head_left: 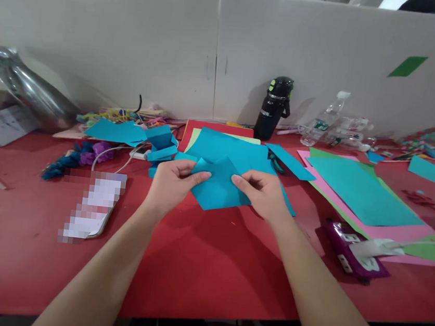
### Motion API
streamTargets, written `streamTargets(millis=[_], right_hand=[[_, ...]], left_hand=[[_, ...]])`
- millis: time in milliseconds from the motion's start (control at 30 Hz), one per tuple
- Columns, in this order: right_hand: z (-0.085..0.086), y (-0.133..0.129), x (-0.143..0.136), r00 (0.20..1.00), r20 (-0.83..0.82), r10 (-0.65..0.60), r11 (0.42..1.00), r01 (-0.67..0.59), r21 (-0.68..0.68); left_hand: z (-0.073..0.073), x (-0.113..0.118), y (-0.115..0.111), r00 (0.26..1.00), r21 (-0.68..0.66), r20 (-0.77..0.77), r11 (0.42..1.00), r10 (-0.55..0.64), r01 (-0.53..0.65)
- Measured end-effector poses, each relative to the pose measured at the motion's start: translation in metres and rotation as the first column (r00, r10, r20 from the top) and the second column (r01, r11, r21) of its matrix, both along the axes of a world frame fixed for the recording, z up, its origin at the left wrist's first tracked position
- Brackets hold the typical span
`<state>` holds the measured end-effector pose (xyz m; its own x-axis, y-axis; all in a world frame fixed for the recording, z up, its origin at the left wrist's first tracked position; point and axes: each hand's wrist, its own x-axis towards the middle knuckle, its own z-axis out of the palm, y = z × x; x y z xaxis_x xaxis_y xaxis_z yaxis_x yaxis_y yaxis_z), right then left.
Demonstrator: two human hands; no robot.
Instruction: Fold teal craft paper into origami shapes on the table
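Observation:
Between my two hands is a folded piece of blue paper [220, 187], held above the red table. My left hand [176, 182] pinches its left side between thumb and fingers. On the opposite side, my right hand [259, 189] pinches the right edge the same way. A larger blue sheet [227, 146] lies just behind the held piece, partly hidden by it. Folded blue paper pieces [160, 143] rest to the left of it, and a blue strip [290, 162] lies on the right, partly over dark-handled pliers or scissors [275, 163].
A phone [97, 204] lies left on the red table [213, 272]. On the right are a purple power strip [356, 252] and stacked coloured sheets [367, 193]. A black bottle [274, 109], plastic bottles [324, 120] and a metal jug [33, 89] stand along the partition [138, 33].

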<state>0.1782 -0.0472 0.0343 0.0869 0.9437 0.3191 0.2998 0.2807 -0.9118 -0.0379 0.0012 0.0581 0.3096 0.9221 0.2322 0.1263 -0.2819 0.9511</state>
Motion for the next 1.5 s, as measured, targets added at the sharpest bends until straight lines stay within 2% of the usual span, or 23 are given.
streamTargets(millis=[67,133,300,467,600,667,800,933,1067,1167,1267,1367,1433,1500], right_hand=[[0.001,0.0,0.0,1.0,0.006,-0.022,1.0,0.022,0.01],[0.002,0.0,-0.001,0.999,0.001,-0.039,0.999,0.039,0.015],[0.001,0.0,-0.001,0.999,-0.003,-0.033,0.999,0.033,0.014],[-0.004,0.002,0.0,1.0,-0.008,-0.004,1.0,0.005,0.02],[-0.006,0.001,0.0,1.0,-0.012,0.016,1.0,-0.016,0.012],[-0.005,0.001,-0.001,0.999,-0.001,0.035,0.999,-0.035,0.003],[-0.002,-0.001,-0.005,0.998,0.002,0.065,0.998,-0.066,0.001],[-0.002,-0.001,-0.009,0.998,-0.002,0.056,0.998,-0.056,0.018],[-0.002,-0.001,-0.011,0.997,-0.027,0.079,0.997,-0.078,0.027],[-0.002,-0.002,-0.01,0.996,-0.037,0.083,0.996,-0.082,0.028],[-0.001,-0.003,-0.008,0.997,-0.043,0.061,0.998,-0.061,0.019],[0.0,-0.003,-0.008,0.998,-0.037,0.046,0.999,-0.046,0.012],[0.001,-0.004,-0.009,0.998,-0.027,0.056,0.998,-0.056,0.016],[0.001,-0.004,-0.011,0.997,-0.021,0.072,0.997,-0.072,0.019]], left_hand=[[-0.002,0.002,0.0,0.992,0.079,-0.04,0.99,0.117,-0.113],[-0.004,0.003,0.0,0.98,0.161,-0.071,0.972,0.187,-0.174],[-0.005,0.0,0.002,0.986,0.253,-0.089,0.96,0.144,-0.117],[-0.008,-0.003,0.005,0.986,0.208,-0.026,0.966,0.164,-0.155],[-0.011,-0.001,0.008,0.99,0.038,0.101,0.994,0.098,-0.102],[-0.01,0.0,0.008,0.988,0.007,0.115,0.995,0.102,-0.103],[-0.007,0.0,0.006,0.98,0.093,0.077,0.977,0.185,-0.192],[-0.006,0.0,0.005,0.973,0.183,0.08,0.957,0.215,-0.227],[-0.006,0.001,0.003,0.962,0.11,0.142,0.962,0.233,-0.25],[-0.006,0.002,0.005,0.945,-0.028,0.265,0.981,0.191,-0.191],[-0.007,0.004,0.006,0.943,-0.201,0.32,0.979,0.09,-0.025],[-0.007,0.004,0.003,0.972,-0.304,0.222,0.942,-0.073,0.141],[-0.005,0.005,0.0,0.983,-0.313,0.136,0.937,-0.12,0.157],[-0.004,0.005,-0.003,0.992,-0.306,0.077,0.944,-0.104,0.123]])
